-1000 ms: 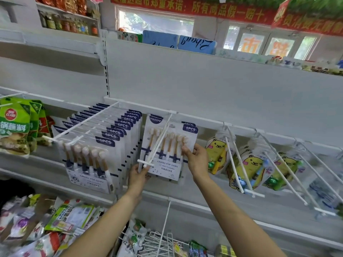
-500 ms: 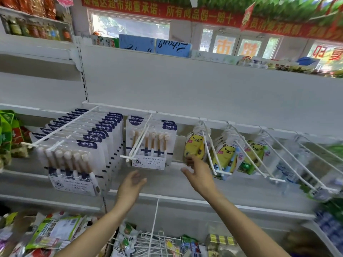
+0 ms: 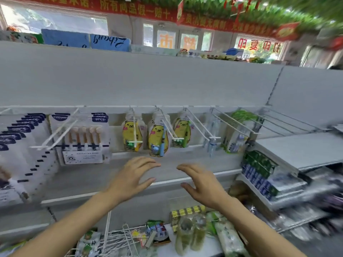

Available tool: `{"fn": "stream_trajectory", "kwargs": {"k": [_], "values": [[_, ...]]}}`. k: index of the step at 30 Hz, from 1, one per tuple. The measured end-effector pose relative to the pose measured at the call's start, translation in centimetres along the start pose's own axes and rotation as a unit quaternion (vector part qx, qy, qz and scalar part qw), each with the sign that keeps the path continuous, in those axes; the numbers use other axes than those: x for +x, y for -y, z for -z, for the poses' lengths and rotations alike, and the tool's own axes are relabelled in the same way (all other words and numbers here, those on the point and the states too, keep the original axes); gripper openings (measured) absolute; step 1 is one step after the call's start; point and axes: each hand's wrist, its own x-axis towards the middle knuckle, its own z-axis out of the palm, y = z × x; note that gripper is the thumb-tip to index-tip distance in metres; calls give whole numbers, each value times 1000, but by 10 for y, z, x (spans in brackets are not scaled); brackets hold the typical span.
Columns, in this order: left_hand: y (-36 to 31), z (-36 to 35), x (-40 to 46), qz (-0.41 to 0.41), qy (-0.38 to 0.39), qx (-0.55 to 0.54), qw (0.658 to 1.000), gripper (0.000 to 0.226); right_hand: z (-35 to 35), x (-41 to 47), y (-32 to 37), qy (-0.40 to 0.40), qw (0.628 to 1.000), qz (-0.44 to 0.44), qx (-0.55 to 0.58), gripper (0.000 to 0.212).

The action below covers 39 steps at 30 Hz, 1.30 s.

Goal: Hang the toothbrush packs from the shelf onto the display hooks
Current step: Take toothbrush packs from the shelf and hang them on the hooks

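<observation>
Both hands up in front of shelf (image 3: 167, 175), empty. Left hand (image 3: 130, 179) w/ fingers spread and loosely extended, thumb out to the right, touching nothing. Right hand (image 3: 202, 184) same: grip spread, fingers slightly bent, blurred by motion, holding nothing. Hands near each other, palms facing roughly inward, a gap between them.

White 6PCS toothbrush pack (image 3: 83, 138) hanging on display hook (image 3: 59, 130) at left-centre, above and left of left hand, well apart from it. Row of more 6PCS packs (image 3: 20, 134) stacked on next hook at far left, partly out of view.

Right of white pack: three yellow bear kids' toothbrush packs (image 3: 157, 140), one per hook, just above the hands, not touched. Further right, clear packs (image 3: 211, 134) and a green-white pack (image 3: 235, 134) on hooks; details too blurred to tell.

Lower shelf at right w/ blue-green boxes (image 3: 259, 175). Bottom: wire hooks pile (image 3: 118, 240), bottles (image 3: 191, 232), assorted packets, all blurred.
</observation>
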Motion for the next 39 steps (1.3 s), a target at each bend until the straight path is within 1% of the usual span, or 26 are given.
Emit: {"fn": "stream_trajectory", "kwargs": {"k": [4, 10, 13, 18, 21, 27, 34, 36, 39], "values": [[-57, -29, 50, -61, 4, -34, 998, 44, 35, -49, -46, -23, 1000, -16, -10, 50], [-151, -93, 119, -108, 21, -61, 992, 48, 93, -134, -139, -37, 997, -68, -29, 56], [-203, -128, 157, -116, 30, -67, 991, 50, 123, -176, -193, -30, 995, -86, -40, 58], [-289, -175, 225, -134, 10, -91, 987, 49, 173, -236, -274, -35, 992, -98, -66, 58], [-329, -201, 266, -138, 13, -102, 985, 51, 197, -263, -318, -28, 989, -117, -81, 59], [-376, -261, 342, -150, 28, -121, 981, 52, 225, -296, -412, -29, 986, -140, -85, 60], [-401, -356, 439, -171, 40, -127, 976, 50, 241, -311, -534, -50, 979, -176, -95, 58], [-407, -384, 470, -183, 40, -125, 974, 50, 244, -313, -571, -43, 976, -184, -106, 58], [-419, -420, 519, -169, 42, -135, 975, 49, 256, -316, -626, -26, 972, -208, -110, 59]]}}
